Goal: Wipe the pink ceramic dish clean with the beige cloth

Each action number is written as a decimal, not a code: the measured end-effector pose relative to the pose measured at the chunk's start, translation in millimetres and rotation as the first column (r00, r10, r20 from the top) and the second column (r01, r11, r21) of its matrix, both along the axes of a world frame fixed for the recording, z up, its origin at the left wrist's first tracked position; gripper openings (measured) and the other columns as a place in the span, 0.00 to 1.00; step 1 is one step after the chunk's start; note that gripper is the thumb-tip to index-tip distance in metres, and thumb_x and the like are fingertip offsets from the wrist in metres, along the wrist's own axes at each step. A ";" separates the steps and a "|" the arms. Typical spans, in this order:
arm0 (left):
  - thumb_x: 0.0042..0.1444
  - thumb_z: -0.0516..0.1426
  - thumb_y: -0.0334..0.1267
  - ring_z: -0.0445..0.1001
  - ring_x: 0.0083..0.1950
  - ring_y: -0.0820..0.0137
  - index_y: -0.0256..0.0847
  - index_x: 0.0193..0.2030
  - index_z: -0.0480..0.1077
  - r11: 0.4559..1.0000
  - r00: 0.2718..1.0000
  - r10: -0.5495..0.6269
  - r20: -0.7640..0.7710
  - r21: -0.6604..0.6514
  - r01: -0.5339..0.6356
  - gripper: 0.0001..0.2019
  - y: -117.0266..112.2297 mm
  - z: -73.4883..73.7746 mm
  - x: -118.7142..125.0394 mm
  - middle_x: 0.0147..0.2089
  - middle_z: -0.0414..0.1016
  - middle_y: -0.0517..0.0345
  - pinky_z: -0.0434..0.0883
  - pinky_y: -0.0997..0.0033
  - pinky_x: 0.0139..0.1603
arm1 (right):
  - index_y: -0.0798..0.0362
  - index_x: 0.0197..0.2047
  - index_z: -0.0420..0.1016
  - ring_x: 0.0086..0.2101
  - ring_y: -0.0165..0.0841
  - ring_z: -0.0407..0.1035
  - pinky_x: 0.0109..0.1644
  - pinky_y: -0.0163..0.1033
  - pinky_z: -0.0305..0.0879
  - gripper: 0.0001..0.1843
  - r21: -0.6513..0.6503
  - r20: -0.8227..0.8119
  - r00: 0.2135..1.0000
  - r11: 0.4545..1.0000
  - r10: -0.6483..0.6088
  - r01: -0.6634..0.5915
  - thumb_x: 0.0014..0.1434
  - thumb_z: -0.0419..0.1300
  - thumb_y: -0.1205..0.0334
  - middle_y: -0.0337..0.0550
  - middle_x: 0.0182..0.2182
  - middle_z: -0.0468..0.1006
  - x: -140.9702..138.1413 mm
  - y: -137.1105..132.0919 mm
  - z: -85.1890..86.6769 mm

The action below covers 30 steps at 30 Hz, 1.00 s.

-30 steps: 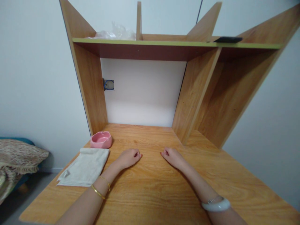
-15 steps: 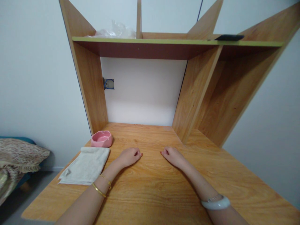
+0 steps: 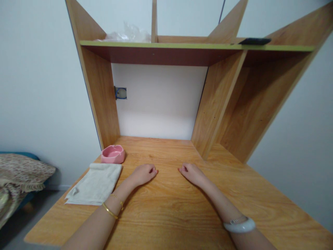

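My left hand [image 3: 144, 174] rests on the wooden desk [image 3: 169, 208], its fingers curled into a loose fist with nothing visible in it. Opposite it, my right hand [image 3: 191, 173] lies on the same desktop, curled the same way and also without anything visible in it. A gap of bare wood separates the two. Left of my left hand is a folded pale cloth [image 3: 96, 184], near my forearm. Just behind that cloth stands a pink faceted bowl [image 3: 114, 155], which looks like an ashtray.
A wooden hutch with a green-edged shelf [image 3: 182, 45] rises at the back of the desk. On that shelf lie a clear plastic bag [image 3: 130, 34] and a dark flat object [image 3: 255, 41]. An open wall box [image 3: 121, 93] shows wires. A patterned blanket [image 3: 23, 172] is at far left.
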State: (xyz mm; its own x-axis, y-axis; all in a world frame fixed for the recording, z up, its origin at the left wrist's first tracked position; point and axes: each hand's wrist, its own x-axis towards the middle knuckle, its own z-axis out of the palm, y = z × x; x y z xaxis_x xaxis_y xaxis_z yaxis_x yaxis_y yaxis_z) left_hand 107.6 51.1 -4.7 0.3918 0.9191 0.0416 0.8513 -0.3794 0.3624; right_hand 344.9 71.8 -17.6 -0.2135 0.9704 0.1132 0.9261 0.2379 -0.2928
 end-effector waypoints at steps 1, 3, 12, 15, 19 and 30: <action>0.56 0.45 0.48 0.67 0.28 0.71 0.39 0.30 0.68 1.000 1.000 -0.003 0.001 0.002 0.003 0.17 0.2 -0.3 -0.2 0.29 0.73 0.55 0.57 0.74 0.28 | 0.54 0.21 0.65 0.26 0.30 0.65 0.26 0.32 0.49 0.13 0.002 0.001 1.000 1.000 0.002 -0.002 0.56 0.51 0.60 0.43 0.23 0.74 0.1 0.0 -0.3; 0.56 0.45 0.48 0.67 0.28 0.71 0.39 0.29 0.68 1.000 1.000 -0.004 0.004 0.005 0.004 0.18 0.4 -0.9 -0.4 0.29 0.73 0.55 0.56 0.74 0.28 | 0.53 0.21 0.64 0.26 0.30 0.65 0.26 0.32 0.49 0.14 0.006 0.003 1.000 1.000 0.004 -0.004 0.56 0.50 0.60 0.43 0.23 0.74 0.2 0.2 -0.8; 0.56 0.44 0.47 0.67 0.28 0.71 0.39 0.28 0.68 1.000 1.000 -0.008 0.019 0.027 0.007 0.17 -0.3 -1.6 -0.2 0.29 0.73 0.55 0.56 0.74 0.27 | 0.54 0.21 0.63 0.25 0.30 0.65 0.26 0.32 0.49 0.14 0.009 0.005 1.000 1.000 0.006 -0.007 0.56 0.50 0.60 0.43 0.23 0.73 0.4 0.7 -1.5; 0.56 0.45 0.47 0.67 0.28 0.71 0.39 0.29 0.68 1.000 1.000 -0.009 0.017 0.015 0.009 0.17 -0.1 -1.0 -0.2 0.29 0.73 0.55 0.57 0.73 0.28 | 0.54 0.22 0.64 0.25 0.30 0.65 0.26 0.31 0.49 0.13 0.013 0.006 1.000 1.000 0.005 -0.005 0.56 0.50 0.60 0.43 0.23 0.73 0.5 0.6 -1.5; 0.56 0.45 0.47 0.68 0.28 0.71 0.38 0.29 0.68 1.000 1.000 -0.006 0.013 0.013 0.006 0.18 0.0 -0.5 0.1 0.29 0.73 0.55 0.58 0.73 0.28 | 0.54 0.21 0.65 0.25 0.30 0.65 0.26 0.31 0.49 0.13 0.015 0.008 1.000 1.000 0.008 -0.008 0.56 0.51 0.60 0.43 0.23 0.73 0.9 1.3 -2.3; 0.56 0.45 0.47 0.67 0.26 0.72 0.39 0.28 0.68 1.000 1.000 0.000 0.011 0.013 0.000 0.17 -0.3 -0.7 0.2 0.27 0.73 0.56 0.56 0.74 0.27 | 0.54 0.21 0.65 0.24 0.29 0.65 0.25 0.31 0.48 0.14 0.020 0.008 1.000 1.000 0.017 -0.017 0.56 0.51 0.60 0.43 0.22 0.73 1.8 2.7 -4.3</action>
State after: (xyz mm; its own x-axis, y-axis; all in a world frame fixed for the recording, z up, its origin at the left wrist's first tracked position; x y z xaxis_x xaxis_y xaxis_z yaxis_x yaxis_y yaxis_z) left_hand 107.8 50.8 -5.4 0.3915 0.9184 0.0574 0.8473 -0.3841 0.3668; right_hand 346.7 74.5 -21.9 -0.2306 0.9642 0.1311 0.9241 0.2592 -0.2808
